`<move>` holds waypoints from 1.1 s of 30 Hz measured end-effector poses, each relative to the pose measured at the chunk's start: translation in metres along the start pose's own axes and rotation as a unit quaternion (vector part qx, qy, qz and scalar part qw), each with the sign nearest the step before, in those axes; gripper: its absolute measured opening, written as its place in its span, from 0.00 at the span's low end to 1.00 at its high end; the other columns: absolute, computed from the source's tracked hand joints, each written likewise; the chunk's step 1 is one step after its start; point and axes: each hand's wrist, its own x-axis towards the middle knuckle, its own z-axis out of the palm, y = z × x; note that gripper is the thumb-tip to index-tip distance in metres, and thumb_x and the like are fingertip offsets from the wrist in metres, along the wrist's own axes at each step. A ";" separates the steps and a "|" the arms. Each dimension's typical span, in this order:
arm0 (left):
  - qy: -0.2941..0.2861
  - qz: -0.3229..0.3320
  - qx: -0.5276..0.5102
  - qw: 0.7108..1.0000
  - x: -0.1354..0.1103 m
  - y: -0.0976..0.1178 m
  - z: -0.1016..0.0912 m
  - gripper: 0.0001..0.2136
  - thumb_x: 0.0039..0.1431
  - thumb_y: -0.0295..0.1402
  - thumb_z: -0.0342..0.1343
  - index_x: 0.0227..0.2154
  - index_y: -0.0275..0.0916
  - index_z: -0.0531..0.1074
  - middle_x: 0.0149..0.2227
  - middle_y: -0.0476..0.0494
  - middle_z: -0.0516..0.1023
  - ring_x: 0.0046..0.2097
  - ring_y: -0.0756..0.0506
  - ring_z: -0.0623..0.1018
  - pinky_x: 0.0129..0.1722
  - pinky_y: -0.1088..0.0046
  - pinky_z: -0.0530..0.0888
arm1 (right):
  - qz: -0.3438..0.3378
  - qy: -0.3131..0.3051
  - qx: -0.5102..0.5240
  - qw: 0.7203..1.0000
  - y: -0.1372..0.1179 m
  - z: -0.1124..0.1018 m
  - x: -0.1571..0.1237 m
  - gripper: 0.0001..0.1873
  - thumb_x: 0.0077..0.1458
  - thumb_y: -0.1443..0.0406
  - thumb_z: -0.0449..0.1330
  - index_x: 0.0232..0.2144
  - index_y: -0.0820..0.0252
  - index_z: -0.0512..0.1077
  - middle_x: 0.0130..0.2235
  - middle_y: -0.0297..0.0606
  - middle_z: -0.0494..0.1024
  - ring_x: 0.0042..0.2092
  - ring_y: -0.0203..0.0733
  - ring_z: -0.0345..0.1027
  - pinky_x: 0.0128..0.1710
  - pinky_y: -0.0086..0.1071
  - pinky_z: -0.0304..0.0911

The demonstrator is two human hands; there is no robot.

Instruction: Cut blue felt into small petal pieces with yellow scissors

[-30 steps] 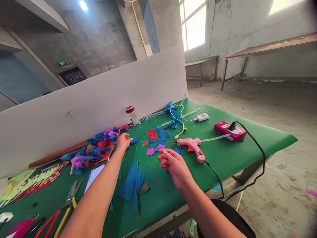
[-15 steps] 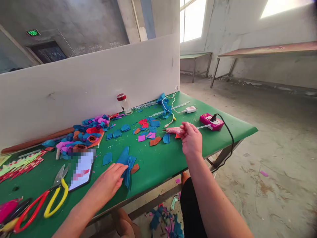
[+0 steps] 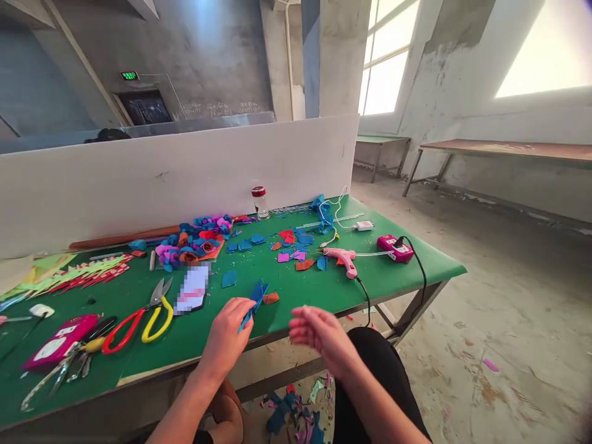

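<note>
My left hand (image 3: 226, 336) is at the near edge of the green table (image 3: 407, 271), its fingers closed on a large blue felt piece (image 3: 256, 296) that sticks up and away from it. My right hand (image 3: 319, 333) hovers just right of it over the table's front edge, fingers loosely spread and blurred by motion, holding nothing. A small brown felt scrap (image 3: 271, 298) lies beside the blue piece. The pink glue gun (image 3: 342, 258) rests on the table farther right, away from both hands.
Red and yellow scissors (image 3: 139, 316), a pink case (image 3: 58, 339), a phone (image 3: 192, 290), felt flowers (image 3: 197, 242), loose felt scraps (image 3: 291, 246), a small jar (image 3: 261, 202), a white charger (image 3: 363, 226) and a pink power strip (image 3: 395, 248) lie on the table. A white board (image 3: 185, 169) backs it.
My right hand left the glue gun and came back to the table's front edge. My left hand closed on the blue felt piece and lifted its near end. The view pulled back.
</note>
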 end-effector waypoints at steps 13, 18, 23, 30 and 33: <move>-0.062 0.019 -0.110 0.992 -0.070 0.088 0.002 0.16 0.59 0.21 0.48 0.43 0.42 0.76 0.44 0.43 0.79 0.47 0.42 0.77 0.49 0.62 0.75 | 0.067 0.089 0.049 0.993 0.055 0.020 -0.029 0.30 0.24 0.56 0.78 0.30 0.61 0.71 0.26 0.33 0.77 0.25 0.35 0.69 0.27 0.28 0.66; -0.027 -0.293 -0.298 0.908 -0.075 0.068 0.005 0.14 0.60 0.45 0.53 0.36 0.40 0.75 0.34 0.43 0.82 0.34 0.43 0.80 0.33 0.70 0.76 | 0.086 0.089 -0.004 0.992 0.067 0.012 -0.040 0.32 0.24 0.56 0.77 0.33 0.60 0.72 0.29 0.35 0.79 0.27 0.37 0.70 0.27 0.30 0.67; -0.059 -0.386 -0.454 0.801 -0.079 0.065 0.034 0.27 0.49 0.55 0.59 0.40 0.35 0.76 0.37 0.38 0.83 0.37 0.39 0.81 0.36 0.66 0.78 | 0.065 0.023 -0.079 0.995 0.074 0.015 -0.050 0.28 0.32 0.53 0.74 0.34 0.61 0.72 0.27 0.32 0.76 0.25 0.35 0.68 0.26 0.30 0.66; 0.030 -0.432 -0.537 0.724 -0.086 0.036 0.009 0.27 0.45 0.52 0.66 0.44 0.38 0.74 0.42 0.40 0.84 0.43 0.38 0.82 0.44 0.62 0.79 | -0.131 0.020 -0.396 0.908 0.029 -0.009 -0.026 0.15 0.49 0.55 0.65 0.34 0.58 0.73 0.28 0.35 0.76 0.30 0.39 0.69 0.30 0.31 0.63; 0.026 -0.438 -0.563 0.700 -0.089 0.024 -0.004 0.25 0.44 0.50 0.68 0.41 0.38 0.75 0.42 0.40 0.84 0.43 0.38 0.83 0.43 0.61 0.80 | -0.278 0.063 -0.533 0.797 -0.003 -0.007 0.008 0.10 0.58 0.60 0.57 0.30 0.56 0.75 0.30 0.38 0.76 0.33 0.42 0.68 0.36 0.33 0.61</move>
